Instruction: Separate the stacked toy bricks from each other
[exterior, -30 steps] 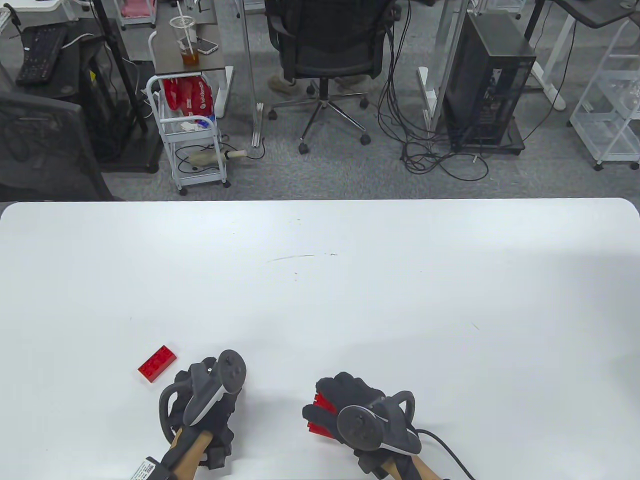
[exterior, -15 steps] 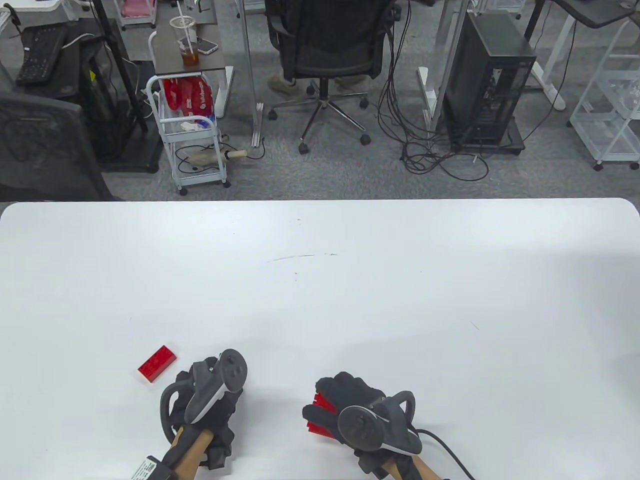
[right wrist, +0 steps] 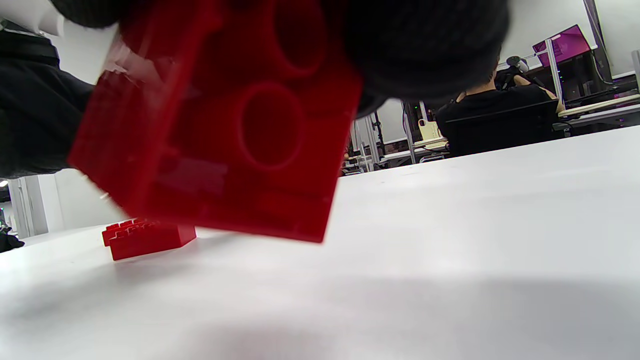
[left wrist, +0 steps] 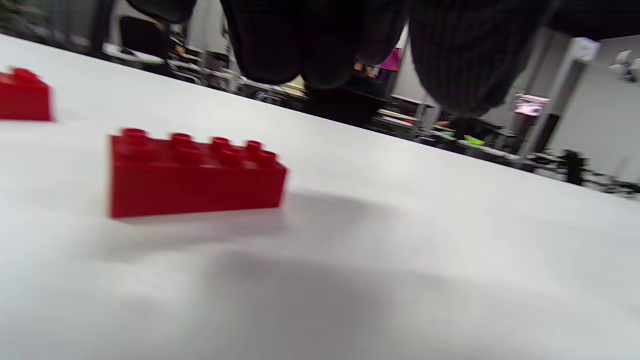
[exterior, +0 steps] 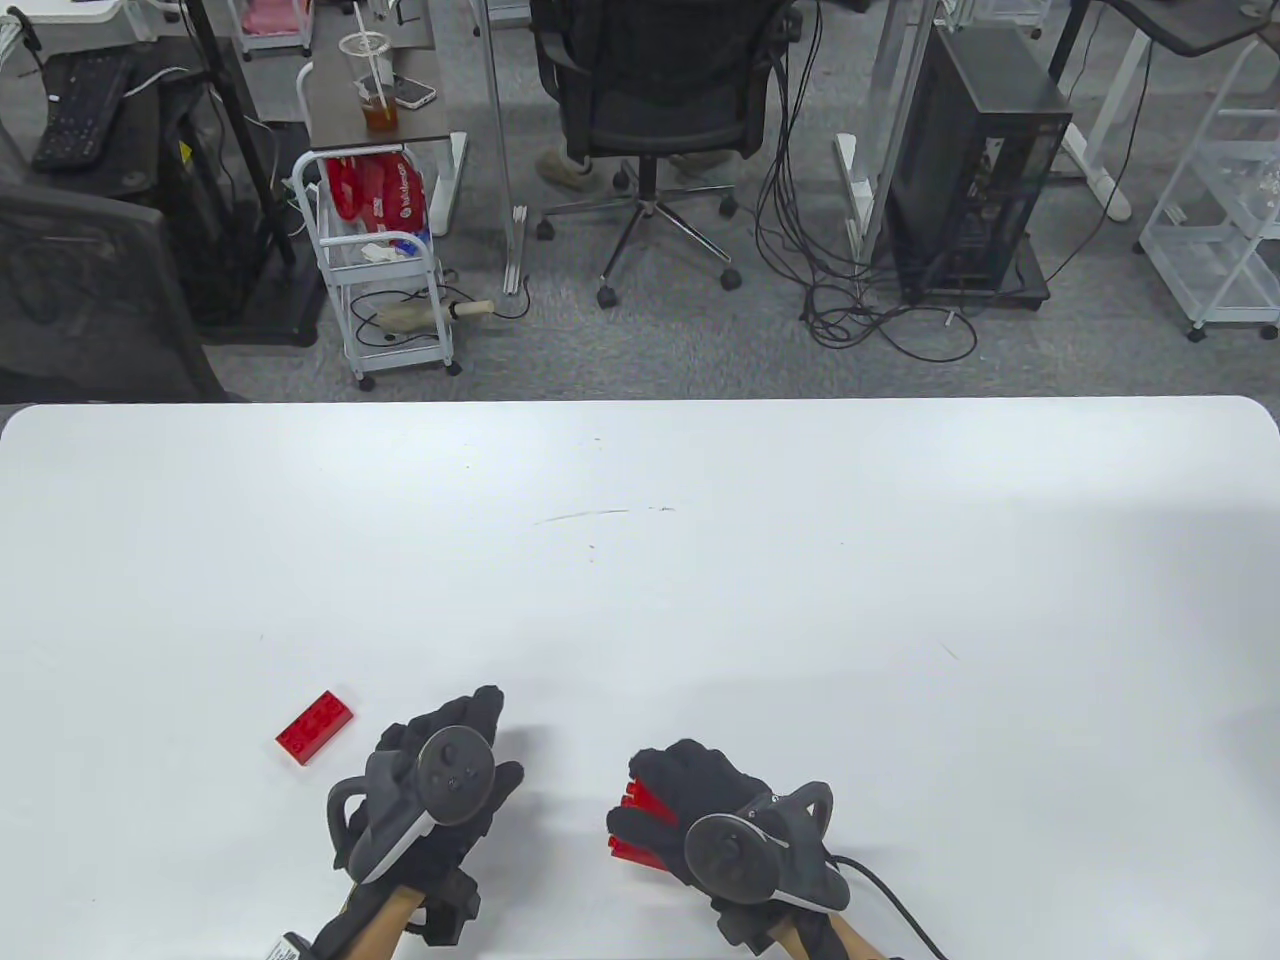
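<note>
My right hand (exterior: 648, 815) grips a red brick stack (exterior: 634, 848) just above the white table (exterior: 700, 560). In the right wrist view the stack's hollow underside (right wrist: 225, 150) fills the top, tilted, off the table. My left hand (exterior: 478, 735) lies flat with its fingers stretched forward and holds nothing. In the left wrist view its fingertips (left wrist: 300, 45) hang over a single red brick (left wrist: 195, 175) on the table; this brick is hidden in the table view. Another red brick (exterior: 315, 727) lies left of the left hand and also shows at the left wrist view's edge (left wrist: 22, 95).
A red brick (right wrist: 147, 237) lies on the table in the distance in the right wrist view. Beyond the table's far edge are an office chair (exterior: 655, 110), a white cart (exterior: 385, 270) and a computer tower (exterior: 975, 170).
My left hand has uncurled: its fingers now stretch forward and the hand lies flatter. My right hand with the stack has barely moved. The loose brick on the left has not moved.
</note>
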Demonstrator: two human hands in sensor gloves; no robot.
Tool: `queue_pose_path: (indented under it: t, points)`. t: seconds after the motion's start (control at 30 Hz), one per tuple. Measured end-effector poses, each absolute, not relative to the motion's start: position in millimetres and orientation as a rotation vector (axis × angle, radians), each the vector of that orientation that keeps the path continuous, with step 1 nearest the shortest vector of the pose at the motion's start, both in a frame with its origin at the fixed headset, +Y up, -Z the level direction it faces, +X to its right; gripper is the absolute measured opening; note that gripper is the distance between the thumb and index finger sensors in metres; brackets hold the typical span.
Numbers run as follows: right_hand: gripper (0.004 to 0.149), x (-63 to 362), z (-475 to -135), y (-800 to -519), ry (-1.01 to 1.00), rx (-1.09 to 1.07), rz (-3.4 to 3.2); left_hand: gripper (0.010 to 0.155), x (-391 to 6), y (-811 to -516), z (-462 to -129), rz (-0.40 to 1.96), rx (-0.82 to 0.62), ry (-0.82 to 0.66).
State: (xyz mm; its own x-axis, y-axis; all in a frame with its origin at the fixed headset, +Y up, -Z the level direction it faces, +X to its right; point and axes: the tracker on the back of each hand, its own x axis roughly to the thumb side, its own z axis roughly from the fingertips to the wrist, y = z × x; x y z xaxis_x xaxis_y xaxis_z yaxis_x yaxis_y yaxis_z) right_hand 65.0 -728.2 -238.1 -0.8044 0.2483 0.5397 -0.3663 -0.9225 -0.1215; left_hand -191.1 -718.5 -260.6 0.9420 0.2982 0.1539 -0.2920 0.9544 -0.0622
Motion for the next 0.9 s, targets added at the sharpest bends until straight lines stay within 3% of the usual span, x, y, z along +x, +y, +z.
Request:
queue_pose_path:
  t: [0.37, 0.9]
  points:
    - [0.065, 66, -238, -728, -0.318, 0.763, 2.659, 0.085, -173, -721, -253, 0.496, -0.14, -0.448]
    - [0.065, 60, -235, -731, -0.27, 0.817, 2.619, 0.083, -160, -730, -250, 0.612, -0.232, -0.538]
